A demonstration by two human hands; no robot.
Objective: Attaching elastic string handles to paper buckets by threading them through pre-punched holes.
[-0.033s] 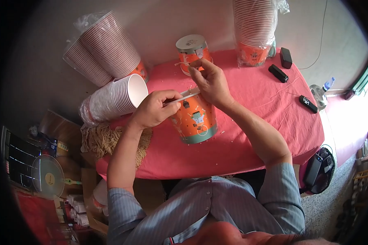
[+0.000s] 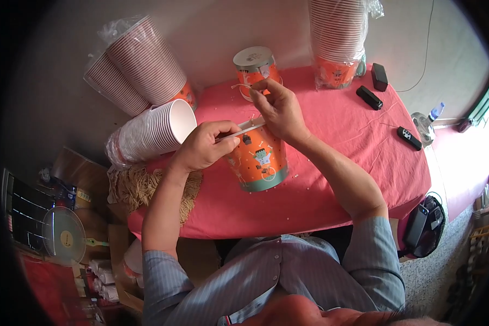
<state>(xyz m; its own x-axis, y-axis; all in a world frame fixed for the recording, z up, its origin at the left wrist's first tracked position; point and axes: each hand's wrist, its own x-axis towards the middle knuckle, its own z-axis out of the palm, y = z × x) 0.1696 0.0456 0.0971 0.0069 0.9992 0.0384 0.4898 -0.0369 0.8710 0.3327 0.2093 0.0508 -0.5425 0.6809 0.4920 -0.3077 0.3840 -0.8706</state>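
An orange paper bucket [image 2: 251, 160] with cartoon figures and a teal band at its base is tilted over the red cloth. My left hand [image 2: 209, 142] grips its white rim on the left, thumb outside and fingers over the edge. At the right of the rim is my right hand [image 2: 280, 111]; its thumb and forefinger pinch a thin pale cord [image 2: 240, 85], whose end sticks out to the left. The lower fingers of that hand hide part of the rim. Just behind stands another orange bucket [image 2: 254, 70], upside down, with a cord partly hidden by my right hand.
Nested paper buckets [image 2: 152, 127] lie at the left, beside wrapped stacks [image 2: 144, 60]. A tall stack [image 2: 338, 38] stands at the back right. A bundle of tan cords [image 2: 138, 190] hangs at the left edge. Small black devices [image 2: 369, 98] sit right on the red cloth [image 2: 331, 179].
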